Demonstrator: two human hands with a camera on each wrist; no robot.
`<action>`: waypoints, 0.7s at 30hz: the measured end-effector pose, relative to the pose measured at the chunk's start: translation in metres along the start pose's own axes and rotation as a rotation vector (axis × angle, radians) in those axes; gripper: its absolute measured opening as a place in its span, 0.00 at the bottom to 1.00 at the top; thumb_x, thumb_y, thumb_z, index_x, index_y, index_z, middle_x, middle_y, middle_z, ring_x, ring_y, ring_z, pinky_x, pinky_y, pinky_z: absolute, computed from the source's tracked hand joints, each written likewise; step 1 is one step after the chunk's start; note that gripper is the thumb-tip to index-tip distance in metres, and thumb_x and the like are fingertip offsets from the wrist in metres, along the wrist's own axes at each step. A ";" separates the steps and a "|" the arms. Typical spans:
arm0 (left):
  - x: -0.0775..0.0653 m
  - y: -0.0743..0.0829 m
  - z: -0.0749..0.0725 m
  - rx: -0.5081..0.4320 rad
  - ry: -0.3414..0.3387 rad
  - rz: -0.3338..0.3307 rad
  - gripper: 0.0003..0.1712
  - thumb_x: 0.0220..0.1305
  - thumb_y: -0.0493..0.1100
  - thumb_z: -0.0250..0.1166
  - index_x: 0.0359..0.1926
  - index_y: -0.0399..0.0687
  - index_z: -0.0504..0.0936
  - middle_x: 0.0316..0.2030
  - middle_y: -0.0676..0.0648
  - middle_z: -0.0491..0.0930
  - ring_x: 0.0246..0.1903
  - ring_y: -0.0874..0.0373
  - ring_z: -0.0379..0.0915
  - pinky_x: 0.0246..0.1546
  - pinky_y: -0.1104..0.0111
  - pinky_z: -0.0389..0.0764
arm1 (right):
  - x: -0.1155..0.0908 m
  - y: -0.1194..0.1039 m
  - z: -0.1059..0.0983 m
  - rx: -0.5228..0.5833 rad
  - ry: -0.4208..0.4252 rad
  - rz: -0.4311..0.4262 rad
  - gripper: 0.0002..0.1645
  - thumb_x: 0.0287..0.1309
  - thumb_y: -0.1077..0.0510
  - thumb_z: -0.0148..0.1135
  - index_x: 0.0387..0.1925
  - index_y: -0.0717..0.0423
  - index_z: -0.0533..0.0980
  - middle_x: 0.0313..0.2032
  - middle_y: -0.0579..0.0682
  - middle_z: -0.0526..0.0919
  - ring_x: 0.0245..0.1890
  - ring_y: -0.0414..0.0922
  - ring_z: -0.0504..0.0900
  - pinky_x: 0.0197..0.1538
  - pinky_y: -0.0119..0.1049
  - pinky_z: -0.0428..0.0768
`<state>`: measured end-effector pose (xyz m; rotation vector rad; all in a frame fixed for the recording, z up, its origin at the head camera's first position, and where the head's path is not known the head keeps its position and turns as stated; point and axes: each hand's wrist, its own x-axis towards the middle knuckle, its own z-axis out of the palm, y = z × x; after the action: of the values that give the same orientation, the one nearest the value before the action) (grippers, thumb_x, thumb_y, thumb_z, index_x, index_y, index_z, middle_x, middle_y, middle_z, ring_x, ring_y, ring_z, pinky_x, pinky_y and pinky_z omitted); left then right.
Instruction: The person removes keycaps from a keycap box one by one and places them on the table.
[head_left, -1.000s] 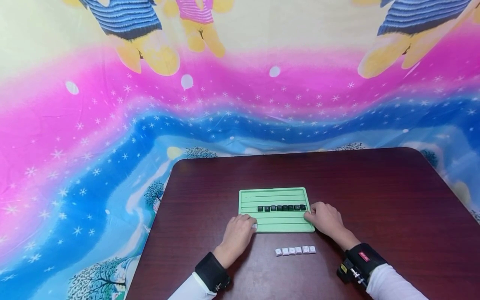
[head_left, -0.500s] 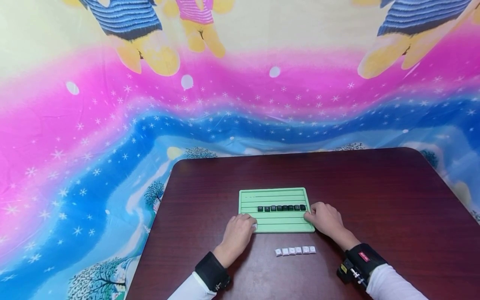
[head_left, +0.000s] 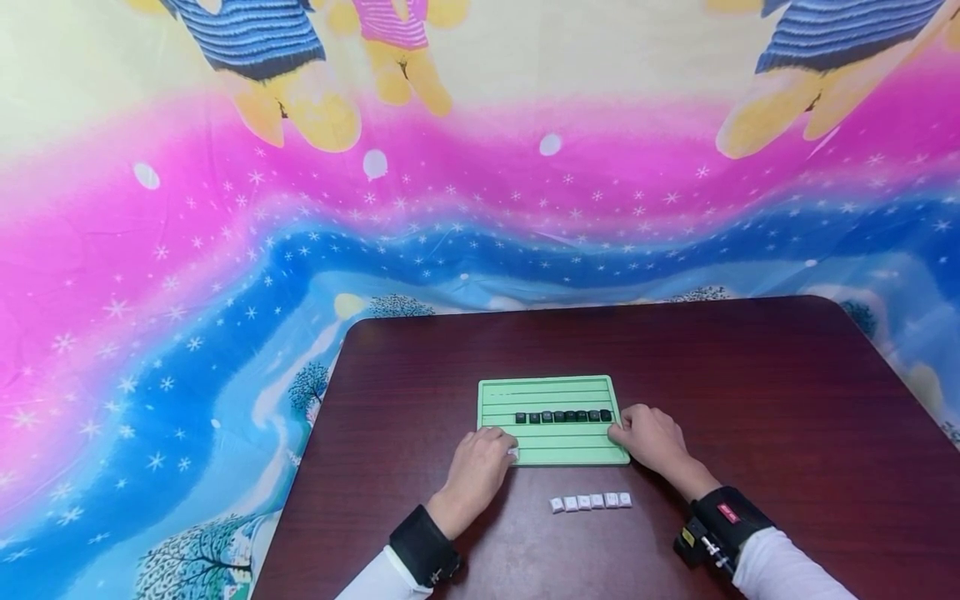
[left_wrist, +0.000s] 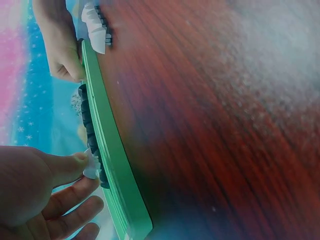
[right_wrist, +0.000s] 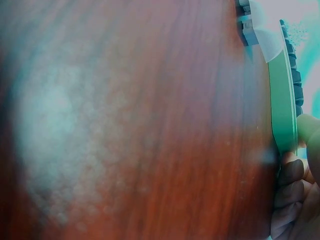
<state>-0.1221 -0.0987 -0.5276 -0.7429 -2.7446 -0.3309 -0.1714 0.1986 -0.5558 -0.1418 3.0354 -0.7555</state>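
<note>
A light green ridged tray (head_left: 555,455) lies on the table, with a row of black keycaps (head_left: 570,416) along one of its middle ridges. Over the tray's front left corner, my left hand (head_left: 477,467) pinches a white keycap (left_wrist: 91,165) between thumb and index finger; the other fingers are loosely bent. My right hand (head_left: 656,440) holds the tray's right edge, its thumb (right_wrist: 307,127) at the rim and the other fingers curled beside it. Whether the pinched keycap touches the tray cannot be told.
Several white keycaps (head_left: 590,502) stand in a row on the dark red-brown table (head_left: 750,375), in front of the tray and between the forearms. A printed cloth (head_left: 480,175) hangs behind the table's far edge.
My left hand has shifted very slightly to the right with the white keycap. The right hand, the tray and the keycap rows have stayed in place.
</note>
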 end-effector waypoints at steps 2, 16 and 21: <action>0.000 0.001 -0.001 -0.006 0.003 0.004 0.07 0.57 0.46 0.63 0.36 0.53 0.84 0.34 0.55 0.81 0.34 0.61 0.75 0.31 0.70 0.71 | 0.000 0.000 0.000 0.000 0.000 0.000 0.21 0.43 0.53 0.57 0.09 0.48 0.56 0.10 0.40 0.53 0.13 0.40 0.50 0.17 0.33 0.50; -0.004 0.010 -0.004 -0.013 0.021 0.041 0.05 0.57 0.46 0.63 0.34 0.54 0.83 0.31 0.56 0.80 0.33 0.62 0.74 0.32 0.70 0.72 | 0.000 0.000 0.000 0.008 -0.004 0.004 0.21 0.43 0.53 0.57 0.09 0.48 0.56 0.10 0.40 0.52 0.13 0.40 0.50 0.18 0.33 0.49; -0.004 0.013 -0.005 -0.017 0.022 0.046 0.06 0.56 0.46 0.64 0.35 0.54 0.84 0.32 0.56 0.80 0.33 0.62 0.75 0.33 0.70 0.73 | -0.001 0.000 0.001 0.009 0.000 0.003 0.21 0.43 0.53 0.57 0.09 0.48 0.56 0.10 0.40 0.52 0.13 0.39 0.50 0.18 0.33 0.49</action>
<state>-0.1109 -0.0916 -0.5220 -0.8003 -2.7033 -0.3511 -0.1709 0.1985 -0.5563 -0.1365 3.0311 -0.7691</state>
